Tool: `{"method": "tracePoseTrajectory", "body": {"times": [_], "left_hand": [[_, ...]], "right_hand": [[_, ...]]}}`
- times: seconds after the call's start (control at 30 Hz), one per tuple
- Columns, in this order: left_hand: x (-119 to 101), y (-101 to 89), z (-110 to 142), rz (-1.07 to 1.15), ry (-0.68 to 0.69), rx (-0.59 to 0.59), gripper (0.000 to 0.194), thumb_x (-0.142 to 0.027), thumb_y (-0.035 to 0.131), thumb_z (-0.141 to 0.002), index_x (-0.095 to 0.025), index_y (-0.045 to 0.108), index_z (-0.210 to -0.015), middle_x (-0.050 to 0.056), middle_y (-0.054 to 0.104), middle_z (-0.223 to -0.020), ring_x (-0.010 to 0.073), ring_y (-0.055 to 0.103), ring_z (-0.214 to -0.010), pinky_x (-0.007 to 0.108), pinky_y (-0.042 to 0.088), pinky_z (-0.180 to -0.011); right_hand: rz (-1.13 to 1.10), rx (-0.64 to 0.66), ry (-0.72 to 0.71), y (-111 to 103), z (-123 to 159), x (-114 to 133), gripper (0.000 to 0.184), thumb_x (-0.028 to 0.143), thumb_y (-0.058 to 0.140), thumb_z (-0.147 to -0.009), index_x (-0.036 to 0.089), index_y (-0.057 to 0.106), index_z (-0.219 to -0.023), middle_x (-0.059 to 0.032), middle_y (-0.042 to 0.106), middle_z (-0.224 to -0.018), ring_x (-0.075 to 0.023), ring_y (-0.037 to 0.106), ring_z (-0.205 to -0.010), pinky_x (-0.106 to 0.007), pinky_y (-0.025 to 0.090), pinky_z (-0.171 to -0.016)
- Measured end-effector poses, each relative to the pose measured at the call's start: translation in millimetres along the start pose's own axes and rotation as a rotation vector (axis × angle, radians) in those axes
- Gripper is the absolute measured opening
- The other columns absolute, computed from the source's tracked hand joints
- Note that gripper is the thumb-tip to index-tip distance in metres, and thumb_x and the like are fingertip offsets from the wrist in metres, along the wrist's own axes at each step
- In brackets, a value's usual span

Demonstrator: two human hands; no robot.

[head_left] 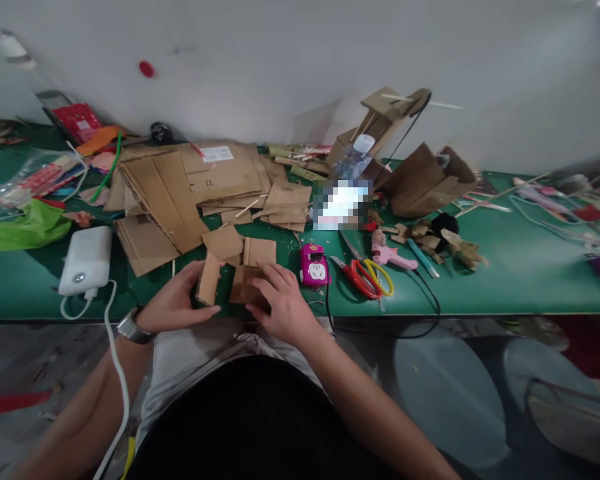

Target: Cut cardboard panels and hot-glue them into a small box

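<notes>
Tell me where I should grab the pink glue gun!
Probably by its handle, coming from the near right. The pink glue gun lies flat with that handle sticking out rightward, a black cord at its end. That way your fingers should stay clear of the scissors on its left.

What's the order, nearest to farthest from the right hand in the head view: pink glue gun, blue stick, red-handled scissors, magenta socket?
From the right hand:
1. Magenta socket: just to its right.
2. Red-handled scissors: right of the socket.
3. Pink glue gun: farther right and back.
4. Blue stick: right of the glue gun.
</notes>
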State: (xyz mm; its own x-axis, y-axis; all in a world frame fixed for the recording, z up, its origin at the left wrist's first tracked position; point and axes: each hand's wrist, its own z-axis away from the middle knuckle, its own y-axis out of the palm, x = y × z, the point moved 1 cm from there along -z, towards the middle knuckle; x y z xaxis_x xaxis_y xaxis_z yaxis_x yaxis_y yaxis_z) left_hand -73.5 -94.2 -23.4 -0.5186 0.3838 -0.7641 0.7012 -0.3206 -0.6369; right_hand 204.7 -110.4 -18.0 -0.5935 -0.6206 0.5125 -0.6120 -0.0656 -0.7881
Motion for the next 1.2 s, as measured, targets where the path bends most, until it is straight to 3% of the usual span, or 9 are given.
{"method": "tracePoseTrajectory", "body": {"times": [0.1,0.17,0.27,0.37,0.43,0.53,0.7,0.97,1.2], "left_hand": [[2,2.1,4,0.073,-0.073,-0.057,0.045,-0.029,0.069,-0.091,-0.024,0.057,-0.134,0.014,0.066,-0.144,0.0353,0.061,-0.142,0.053,0.056,-0.113],[2,4.1,6,0.067,-0.115,-0.060,0.044,-0.023,0.065,-0.088,-0.024,0.059,-0.131,0.011,0.069,-0.139,0.0339,0.064,-0.137,0.051,0.056,-0.111],[-1,9.4,8,0.056,-0.140,-0.126,0.042,-0.020,0.057,-0.088,-0.024,0.061,-0.130,0.008,0.072,-0.128,0.0287,0.070,-0.120,0.047,0.058,-0.108],[-9,19.2,8,0.016,-0.117,-0.237,0.024,-0.022,0.050,-0.096,-0.023,0.064,-0.116,0.008,0.070,-0.134,0.0270,0.071,-0.118,0.044,0.058,-0.107],[-14,27.7,5,-0.035,-0.116,-0.289,0.022,-0.028,0.050,-0.102,-0.024,0.062,-0.120,0.008,0.071,-0.132,0.0275,0.072,-0.116,0.043,0.059,-0.101],[-18,39.9,1,-0.108,-0.096,-0.311,0.037,-0.040,0.056,-0.105,-0.024,0.053,-0.138,0.008,0.073,-0.115,0.0295,0.073,-0.109,0.046,0.059,-0.097],[-15,48.4,-2,-0.174,-0.051,-0.345,0.039,-0.043,0.059,-0.106,-0.024,0.050,-0.139,0.008,0.073,-0.111,0.0327,0.071,-0.118,0.051,0.058,-0.103],[-7,48.4,1,-0.229,-0.007,-0.332,0.041,-0.040,0.061,-0.107,-0.025,0.051,-0.143,0.008,0.074,-0.115,0.0328,0.070,-0.121,0.047,0.059,-0.099],[-10,49.6,-1,-0.289,0.036,-0.345,0.038,-0.040,0.060,-0.107,-0.024,0.053,-0.141,0.008,0.074,-0.116,0.0325,0.070,-0.117,0.048,0.059,-0.100]], "right_hand": [[0.022,-0.174,-0.001,-30,12,-6,0.032,0.027,0.073,-0.098,0.026,0.072,-0.130,-0.0158,0.066,-0.154,-0.0387,0.055,-0.148,-0.063,0.046,-0.121],[0.088,-0.248,0.015,-63,24,-29,0.029,0.021,0.069,-0.098,0.029,0.075,-0.126,-0.0122,0.074,-0.139,-0.0369,0.063,-0.137,-0.062,0.049,-0.118],[0.333,-0.269,0.268,-123,47,-95,0.032,0.019,0.057,-0.100,0.027,0.075,-0.125,-0.0113,0.078,-0.125,-0.0343,0.070,-0.124,-0.059,0.053,-0.114],[0.433,-0.268,0.406,-173,69,-167,0.043,0.014,0.055,-0.089,0.013,0.074,-0.128,-0.0241,0.075,-0.126,-0.0443,0.068,-0.124,-0.069,0.053,-0.110],[0.452,-0.214,0.436,-190,79,-204,0.056,0.012,0.059,-0.079,0.011,0.073,-0.133,-0.0249,0.075,-0.130,-0.0449,0.067,-0.127,-0.068,0.053,-0.112],[0.444,-0.110,0.433,-192,85,-236,0.064,0.012,0.061,-0.070,0.009,0.073,-0.133,-0.0243,0.077,-0.130,-0.0427,0.071,-0.123,-0.060,0.057,-0.111],[0.434,-0.065,0.407,-186,91,-253,0.069,0.014,0.062,-0.072,0.010,0.070,-0.140,-0.0229,0.076,-0.137,-0.0421,0.070,-0.127,-0.060,0.056,-0.115],[0.427,-0.201,0.407,-213,104,-244,0.069,0.018,0.062,-0.079,0.014,0.065,-0.147,-0.0216,0.073,-0.141,-0.0398,0.069,-0.131,-0.058,0.056,-0.113],[0.437,-0.318,0.495,-241,90,-227,0.044,0.043,0.063,-0.096,0.015,0.076,-0.126,-0.0139,0.082,-0.095,-0.0313,0.076,-0.083,-0.042,0.062,-0.074]]}}
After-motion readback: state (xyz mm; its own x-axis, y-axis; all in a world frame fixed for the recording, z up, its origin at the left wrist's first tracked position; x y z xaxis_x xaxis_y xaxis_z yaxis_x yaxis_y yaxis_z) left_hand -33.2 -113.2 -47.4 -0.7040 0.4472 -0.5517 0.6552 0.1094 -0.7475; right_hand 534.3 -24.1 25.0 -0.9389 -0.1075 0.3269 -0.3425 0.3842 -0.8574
